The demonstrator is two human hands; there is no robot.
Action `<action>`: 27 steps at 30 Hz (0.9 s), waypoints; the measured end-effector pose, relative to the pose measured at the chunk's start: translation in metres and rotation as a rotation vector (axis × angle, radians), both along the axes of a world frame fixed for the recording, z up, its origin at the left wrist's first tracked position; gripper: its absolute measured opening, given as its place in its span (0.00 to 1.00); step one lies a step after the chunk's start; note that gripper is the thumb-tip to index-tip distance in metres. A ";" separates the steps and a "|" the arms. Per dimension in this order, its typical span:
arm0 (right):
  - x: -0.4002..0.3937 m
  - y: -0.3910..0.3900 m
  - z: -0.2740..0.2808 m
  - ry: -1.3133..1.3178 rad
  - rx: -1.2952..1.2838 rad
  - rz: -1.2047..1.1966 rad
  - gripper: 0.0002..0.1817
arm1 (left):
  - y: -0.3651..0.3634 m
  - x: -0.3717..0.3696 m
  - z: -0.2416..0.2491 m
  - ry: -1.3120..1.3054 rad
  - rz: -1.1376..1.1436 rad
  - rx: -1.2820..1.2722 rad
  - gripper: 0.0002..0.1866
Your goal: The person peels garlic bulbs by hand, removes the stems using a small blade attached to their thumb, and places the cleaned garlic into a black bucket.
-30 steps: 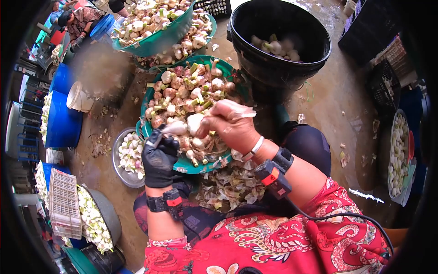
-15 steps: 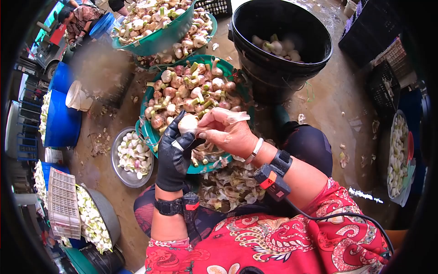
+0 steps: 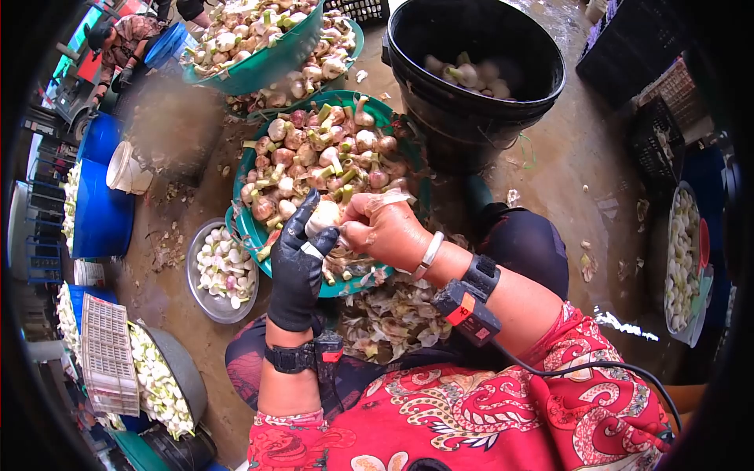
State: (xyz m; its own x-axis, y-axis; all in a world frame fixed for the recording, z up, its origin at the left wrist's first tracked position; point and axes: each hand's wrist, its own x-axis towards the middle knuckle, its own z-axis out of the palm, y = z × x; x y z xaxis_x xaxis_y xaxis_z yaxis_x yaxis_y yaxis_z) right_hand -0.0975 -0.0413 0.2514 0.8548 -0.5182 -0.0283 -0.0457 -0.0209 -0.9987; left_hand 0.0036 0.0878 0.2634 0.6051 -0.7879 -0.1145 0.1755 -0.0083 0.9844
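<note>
A pale garlic bulb [image 3: 323,217] is gripped in my left hand [image 3: 298,263], which wears a black glove. My bare right hand [image 3: 397,231] is closed in a pinch at the bulb's right side, on what looks like its papery skin. A dry strip of garlic skin [image 3: 390,198] lies across the back of the right fingers. Just beyond both hands stands a green basin [image 3: 250,235] heaped with unpeeled garlic bulbs [image 3: 302,153], some with cut stems. Loose garlic skins [image 3: 400,318] are piled below the hands, near my lap.
A metal bowl of peeled cloves [image 3: 224,310] sits left of the basin. Behind it stand a black bucket [image 3: 471,129] with some bulbs inside and another green basin [image 3: 259,74] of garlic. Blue tubs [image 3: 102,208] line the left. Another person [image 3: 129,39] works at far left.
My right fingers have shifted slightly and curl closer against the bulb. The bulb has turned a little in my left hand. The whole view has moved slightly.
</note>
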 end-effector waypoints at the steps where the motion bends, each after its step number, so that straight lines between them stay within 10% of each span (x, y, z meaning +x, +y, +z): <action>1: 0.000 0.001 0.003 0.010 -0.125 -0.038 0.04 | -0.001 -0.001 0.000 0.023 0.004 -0.007 0.29; 11: 0.007 -0.032 -0.009 0.135 -0.448 -0.419 0.06 | 0.006 -0.001 0.005 0.562 -0.046 -0.168 0.25; 13: 0.000 -0.037 -0.008 0.213 -0.497 -0.204 0.11 | 0.009 0.003 0.003 0.693 -0.064 -0.259 0.24; 18: -0.007 -0.017 0.002 0.139 -0.125 0.131 0.11 | 0.010 0.008 -0.009 0.573 0.044 -0.275 0.23; 20: -0.010 -0.017 0.024 0.209 0.399 0.077 0.09 | 0.004 0.000 0.000 0.044 0.076 -0.179 0.22; 27: -0.006 -0.008 0.001 0.104 -0.217 0.094 0.08 | -0.002 0.001 -0.010 0.052 0.034 0.039 0.25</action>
State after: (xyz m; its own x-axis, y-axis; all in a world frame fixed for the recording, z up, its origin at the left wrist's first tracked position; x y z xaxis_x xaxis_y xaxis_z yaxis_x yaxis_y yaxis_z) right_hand -0.1034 -0.0492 0.2520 0.8977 -0.4403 -0.0155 -0.1361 -0.2436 -0.9603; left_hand 0.0043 0.0857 0.2535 0.6237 -0.7614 -0.1771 0.2276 -0.0399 0.9729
